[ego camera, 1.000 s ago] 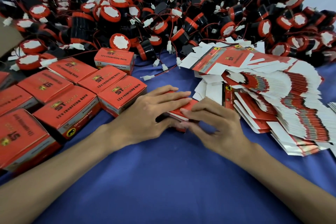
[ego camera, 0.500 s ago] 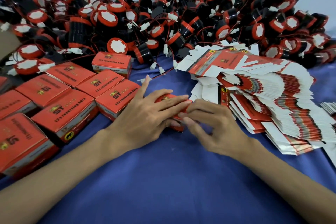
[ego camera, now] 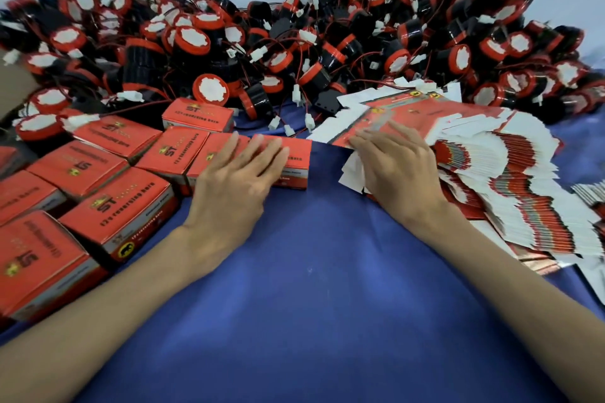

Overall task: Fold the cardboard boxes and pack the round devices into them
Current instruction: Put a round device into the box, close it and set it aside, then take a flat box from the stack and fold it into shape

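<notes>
A red cardboard box (ego camera: 294, 154) is pressed mid-desk by the left hand's (ego camera: 229, 186) straight fingers; the right hand (ego camera: 402, 170) is laid on flat red-and-white cardboard blanks (ego camera: 507, 180), grasp unclear.

Bright, even light (soft shadows), motion-blurred fingers, edges bowed by wide-angle.

The folded red boxes (ego camera: 124, 206) read "ST" and "12v reversing horn".

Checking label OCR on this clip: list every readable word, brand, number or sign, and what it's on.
"ST": top of the front folded box.
"12v reversing horn": same top, under the brand; also the back box.
Side-panel print on the boxes: too blurred.
Flat cartons: print blurred, unreadable.
Round devices: white faces, no text readable.
</notes>
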The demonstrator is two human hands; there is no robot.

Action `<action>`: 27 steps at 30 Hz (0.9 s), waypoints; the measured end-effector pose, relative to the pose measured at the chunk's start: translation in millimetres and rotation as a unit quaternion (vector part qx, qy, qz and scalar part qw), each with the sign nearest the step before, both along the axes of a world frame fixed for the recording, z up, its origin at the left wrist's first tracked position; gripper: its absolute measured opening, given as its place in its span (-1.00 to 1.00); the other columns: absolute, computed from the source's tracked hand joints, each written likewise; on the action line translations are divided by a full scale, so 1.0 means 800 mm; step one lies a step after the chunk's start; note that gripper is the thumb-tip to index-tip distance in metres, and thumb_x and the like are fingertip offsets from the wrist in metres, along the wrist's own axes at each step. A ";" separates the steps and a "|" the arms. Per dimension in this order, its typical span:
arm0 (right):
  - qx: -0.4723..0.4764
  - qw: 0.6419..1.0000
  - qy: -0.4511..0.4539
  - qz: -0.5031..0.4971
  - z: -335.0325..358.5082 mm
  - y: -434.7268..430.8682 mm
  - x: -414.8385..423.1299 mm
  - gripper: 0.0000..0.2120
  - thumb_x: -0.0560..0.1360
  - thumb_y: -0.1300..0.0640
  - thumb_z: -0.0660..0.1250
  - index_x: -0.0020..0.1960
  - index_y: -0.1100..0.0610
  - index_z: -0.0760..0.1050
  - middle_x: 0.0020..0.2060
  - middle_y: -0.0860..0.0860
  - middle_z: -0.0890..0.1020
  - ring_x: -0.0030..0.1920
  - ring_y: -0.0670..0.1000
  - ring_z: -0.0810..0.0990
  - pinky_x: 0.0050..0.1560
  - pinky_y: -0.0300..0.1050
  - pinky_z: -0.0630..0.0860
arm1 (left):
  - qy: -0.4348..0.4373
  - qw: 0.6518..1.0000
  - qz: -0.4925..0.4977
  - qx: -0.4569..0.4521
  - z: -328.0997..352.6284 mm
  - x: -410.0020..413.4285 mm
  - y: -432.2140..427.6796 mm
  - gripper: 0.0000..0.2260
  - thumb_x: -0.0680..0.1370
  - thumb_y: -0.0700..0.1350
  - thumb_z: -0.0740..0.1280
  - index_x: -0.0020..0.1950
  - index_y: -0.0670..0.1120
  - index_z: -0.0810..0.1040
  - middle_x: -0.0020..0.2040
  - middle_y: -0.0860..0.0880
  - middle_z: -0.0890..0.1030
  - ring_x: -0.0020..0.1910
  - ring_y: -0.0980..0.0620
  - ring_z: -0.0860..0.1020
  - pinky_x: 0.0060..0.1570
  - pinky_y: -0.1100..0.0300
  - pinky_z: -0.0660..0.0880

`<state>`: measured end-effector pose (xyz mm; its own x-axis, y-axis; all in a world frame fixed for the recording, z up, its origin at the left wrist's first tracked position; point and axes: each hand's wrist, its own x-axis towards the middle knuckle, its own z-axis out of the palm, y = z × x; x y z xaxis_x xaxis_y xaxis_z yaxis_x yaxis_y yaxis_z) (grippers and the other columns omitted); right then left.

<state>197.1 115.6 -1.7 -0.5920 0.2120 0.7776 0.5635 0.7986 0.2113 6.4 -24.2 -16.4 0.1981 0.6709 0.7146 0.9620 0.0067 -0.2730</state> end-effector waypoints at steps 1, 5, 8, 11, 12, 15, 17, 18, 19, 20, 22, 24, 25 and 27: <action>0.011 0.998 0.046 0.050 -0.002 -0.005 0.007 -0.76 0.35 0.49 0.35 -0.08 0.25 0.66 -0.10 0.09 0.71 -0.08 0.08 0.68 0.12 0.06 0.53 | -0.041 0.999 -0.011 0.001 0.004 0.002 -0.004 -0.57 0.31 -0.50 0.35 0.16 -0.28 0.63 0.18 -0.20 0.62 0.16 -0.22 0.59 0.16 -0.18 0.52; -0.058 0.959 0.219 0.170 -0.002 -0.025 0.025 -0.75 0.45 0.53 0.25 -0.04 0.23 0.49 0.00 0.05 0.62 0.00 0.04 0.60 0.11 -0.16 0.51 | -0.382 0.914 -0.134 -0.004 0.018 0.036 -0.014 -0.77 0.51 -0.16 0.25 -0.04 -0.21 0.67 -0.10 -0.05 0.70 -0.20 0.09 0.64 -0.13 0.31 0.55; -0.067 0.941 0.179 0.278 -0.007 -0.040 0.029 -0.77 0.47 0.54 0.20 -0.07 0.24 0.38 0.06 0.18 0.60 0.11 0.13 0.58 0.18 0.10 0.50 | -0.740 0.608 -0.243 -0.150 0.026 0.049 -0.014 -0.61 0.54 0.12 0.18 0.14 -0.12 0.60 -0.01 -0.05 0.70 -0.10 -0.03 0.68 -0.16 0.20 0.60; -0.137 0.930 0.073 0.334 -0.015 -0.053 0.025 -0.78 0.44 0.52 0.19 -0.10 0.24 0.43 0.12 0.18 0.61 0.18 0.16 0.56 0.28 0.23 0.42 | -0.815 0.478 -0.273 -0.184 0.017 0.046 -0.011 -0.61 0.57 0.14 0.13 0.26 -0.05 0.52 0.17 -0.06 0.65 0.18 -0.07 0.60 0.05 0.02 0.60; -0.172 0.929 0.038 0.326 -0.016 -0.055 0.024 -0.82 0.41 0.49 0.21 -0.11 0.27 0.48 0.12 0.18 0.61 0.19 0.17 0.57 0.31 0.26 0.39 | -0.827 0.473 -0.258 -0.162 0.013 0.046 -0.009 -0.72 0.57 0.06 0.23 0.20 -0.03 0.54 0.13 -0.04 0.66 0.17 -0.08 0.60 0.09 -0.05 0.59; -0.282 0.922 -0.046 0.261 -0.012 -0.059 0.027 -0.74 0.40 0.15 0.26 -0.06 0.30 0.60 0.31 0.13 0.50 0.35 0.13 0.44 0.36 0.19 0.32 | -0.817 0.533 -0.194 -0.099 0.003 0.042 -0.006 -0.86 0.49 0.00 0.36 0.01 0.01 0.58 0.06 -0.08 0.65 0.16 -0.12 0.56 0.27 -0.28 0.39; -0.348 0.912 -0.044 0.214 -0.010 -0.064 0.028 -0.51 0.45 -0.03 0.20 0.27 0.21 0.51 0.47 0.06 0.30 0.48 0.08 0.25 0.46 0.00 0.19 | -0.789 0.570 -0.200 -0.111 0.001 0.040 -0.007 -0.83 0.49 0.03 0.34 0.01 -0.01 0.59 0.05 -0.17 0.60 0.17 -0.15 0.53 0.30 -0.32 0.34; -0.378 0.906 -0.021 0.191 -0.009 -0.069 0.026 -0.42 0.48 -0.11 0.17 0.43 0.13 0.36 0.52 0.02 0.20 0.52 0.04 0.16 0.49 -0.06 0.10 | -0.768 0.586 -0.221 -0.137 0.000 0.039 -0.009 -0.82 0.50 0.04 0.32 0.00 -0.01 0.61 -0.01 -0.16 0.59 0.08 -0.12 0.53 0.24 -0.29 0.40; -0.406 0.897 0.004 0.175 -0.007 -0.075 0.023 -0.35 0.50 -0.17 0.14 0.52 0.04 0.18 0.55 -0.02 0.12 0.54 -0.01 0.08 0.50 -0.05 0.06 | -0.735 0.609 -0.247 -0.167 0.002 0.040 -0.012 -0.84 0.51 0.05 0.31 -0.06 0.02 0.64 -0.10 -0.07 0.60 -0.04 -0.04 0.54 0.11 -0.14 0.52; -0.430 0.886 0.019 0.172 -0.006 -0.081 0.019 -0.30 0.50 -0.23 0.13 0.56 -0.02 0.04 0.56 -0.05 0.07 0.55 -0.05 0.03 0.51 0.00 0.05 | -0.690 0.641 -0.273 -0.197 0.004 0.043 -0.015 -0.85 0.51 0.06 0.30 -0.15 0.08 0.64 -0.21 0.06 0.60 -0.16 0.08 0.54 -0.07 0.11 0.54; -0.451 0.874 0.015 0.179 -0.005 -0.094 0.011 -0.19 0.47 -0.30 0.14 0.57 -0.04 -0.11 0.57 -0.07 0.01 0.55 -0.09 -0.06 0.52 0.08 0.05 | -0.635 0.667 -0.307 -0.241 0.010 0.050 -0.020 -0.79 0.54 -0.01 0.28 -0.26 0.17 0.62 -0.34 0.20 0.58 -0.31 0.27 0.51 -0.24 0.40 0.42; -0.460 0.870 0.006 0.179 -0.008 -0.105 0.004 -0.06 0.42 -0.33 0.21 0.58 0.04 -0.17 0.57 -0.06 -0.05 0.55 -0.10 -0.11 0.52 0.13 0.06 | -0.628 0.659 -0.321 -0.262 0.009 0.050 -0.020 -0.68 0.55 -0.20 0.31 -0.26 0.19 0.62 -0.34 0.27 0.57 -0.31 0.34 0.52 -0.23 0.51 0.38; -0.461 0.870 0.012 0.176 -0.010 -0.109 0.001 -0.02 0.40 -0.33 0.25 0.58 0.06 -0.17 0.57 -0.05 -0.04 0.55 -0.11 -0.10 0.51 0.15 0.09 | -0.626 0.654 -0.333 -0.264 0.010 0.049 -0.020 -0.69 0.55 -0.24 0.33 -0.23 0.17 0.62 -0.31 0.29 0.58 -0.27 0.37 0.52 -0.20 0.52 0.39; -0.464 0.864 0.039 0.189 -0.009 -0.112 -0.001 -0.02 0.38 -0.29 0.31 0.58 0.05 -0.11 0.57 -0.04 0.04 0.55 -0.10 -0.01 0.48 0.15 0.17 | -0.633 0.633 -0.352 -0.273 0.012 0.049 -0.022 -0.92 0.52 -0.05 0.39 -0.09 0.13 0.65 -0.20 0.30 0.63 -0.15 0.36 0.56 -0.11 0.50 0.41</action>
